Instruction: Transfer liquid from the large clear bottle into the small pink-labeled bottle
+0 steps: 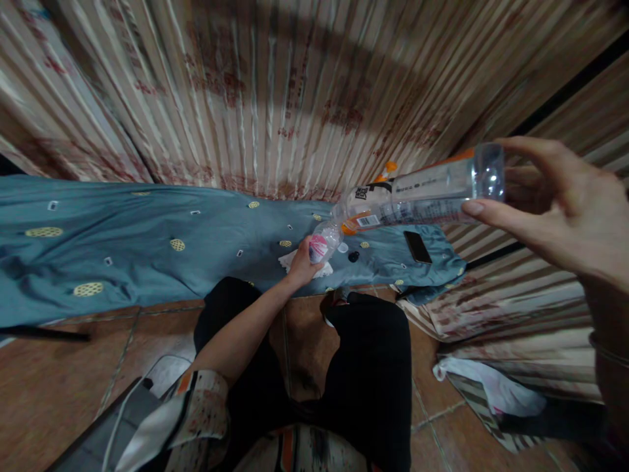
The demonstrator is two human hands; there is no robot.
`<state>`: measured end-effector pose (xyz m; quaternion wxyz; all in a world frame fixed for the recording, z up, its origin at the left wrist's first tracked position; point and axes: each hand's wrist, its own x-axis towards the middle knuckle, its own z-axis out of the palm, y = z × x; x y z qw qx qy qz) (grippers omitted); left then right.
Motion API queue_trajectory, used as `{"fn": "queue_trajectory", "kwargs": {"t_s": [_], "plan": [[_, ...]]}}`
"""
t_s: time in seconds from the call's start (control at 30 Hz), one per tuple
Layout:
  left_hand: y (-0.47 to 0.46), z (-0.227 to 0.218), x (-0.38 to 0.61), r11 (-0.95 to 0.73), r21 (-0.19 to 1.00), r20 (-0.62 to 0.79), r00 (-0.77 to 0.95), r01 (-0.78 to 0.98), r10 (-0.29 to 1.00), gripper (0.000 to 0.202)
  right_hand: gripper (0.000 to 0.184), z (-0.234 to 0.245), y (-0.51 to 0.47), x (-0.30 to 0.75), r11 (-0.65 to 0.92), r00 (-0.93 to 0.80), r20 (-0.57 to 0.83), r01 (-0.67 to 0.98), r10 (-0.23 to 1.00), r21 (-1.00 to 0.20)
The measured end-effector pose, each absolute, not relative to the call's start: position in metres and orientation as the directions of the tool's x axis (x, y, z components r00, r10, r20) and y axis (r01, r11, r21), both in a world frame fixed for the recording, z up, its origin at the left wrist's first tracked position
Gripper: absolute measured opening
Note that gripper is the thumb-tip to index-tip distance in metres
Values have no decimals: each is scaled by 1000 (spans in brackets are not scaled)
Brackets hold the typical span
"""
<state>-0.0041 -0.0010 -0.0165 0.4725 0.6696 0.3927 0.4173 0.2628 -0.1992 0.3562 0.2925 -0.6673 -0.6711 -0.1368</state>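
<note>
My right hand (565, 210) is closed around the base of a large clear plastic bottle (427, 190) with an orange and white label. That bottle is tipped nearly level, its neck pointing left and down. Its mouth meets the top of a smaller clear bottle (325, 241) with a pink label, though whether they touch I cannot tell. Wrapped around the smaller, tilted bottle is my left hand (302, 264). Beneath this hand lies a white tissue or cloth (324, 269). A small pale round piece (343, 248) and a small black piece (353, 256) lie just right of it.
A blue-green cloth with pineapple prints (216, 229) covers the long narrow surface. On its right lies a dark phone (417, 247). A small orange object (388, 172) shows behind the large bottle. Striped curtains (275, 98) hang behind. A white bag (496, 387) is low on the right.
</note>
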Motion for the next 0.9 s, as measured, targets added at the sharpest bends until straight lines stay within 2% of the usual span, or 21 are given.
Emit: {"fn": "queue_trajectory", "kwargs": {"t_s": [0.1,0.23,0.33,0.43,0.53,0.7,0.9], "plan": [[-2,-13,-5,-229,965,174,341,127,924,100,119,336,-206,265,25,135,631,971,764,-238],[-2,-13,-5,-222,967,169,340,123,925,99,99,291,-220,272,86,330,654,850,681,-519],[-1,-16,-4,-206,970,154,332,130,931,101,106,248,-234,275,85,569,476,579,671,-811],[-1,-21,-4,-198,971,147,320,132,936,105,94,198,-247,268,100,660,395,438,639,-893],[0,-26,-6,-208,971,160,323,118,933,108,83,147,-257,252,112,727,248,231,641,-966],[1,-28,-13,-220,965,162,338,141,927,108,62,82,-274,223,143,715,-44,-200,698,-969],[-1,-26,-18,-229,963,170,339,142,925,115,58,39,-303,198,79,520,-316,-603,794,-794]]}}
